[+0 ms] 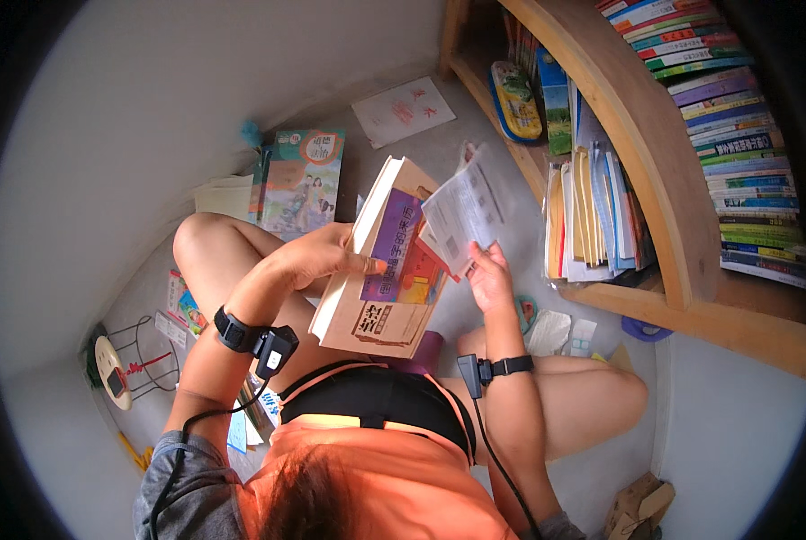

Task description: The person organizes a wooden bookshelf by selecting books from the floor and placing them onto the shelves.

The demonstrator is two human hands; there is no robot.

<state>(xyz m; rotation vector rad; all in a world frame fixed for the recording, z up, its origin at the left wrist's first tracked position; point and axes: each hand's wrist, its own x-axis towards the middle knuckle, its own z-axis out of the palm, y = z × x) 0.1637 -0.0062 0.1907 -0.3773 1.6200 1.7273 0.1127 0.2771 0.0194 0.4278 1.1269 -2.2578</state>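
My left hand [318,256] grips a thick hardcover book [399,341] by its page-edge side, thumb on top. The cover is beige with printed writing. A thin booklet with a purple band and red lower part [390,253] lies against that cover, under my thumb. In my right hand [490,280] is a white printed sheet [462,214], pinched at its lower edge and tilted over the book's right side. Something red lies between the sheet and the book; its extent is partly hidden. Blurred, clear material shows behind the sheet's upper edge.
A wooden bookshelf [696,256] full of books stands on the right, with a yellow pencil case [517,101] inside. Textbooks [305,179] and a paper with red drawing [403,111] lie ahead. A small stool [111,371] stands left; a cardboard piece [639,509] lies lower right.
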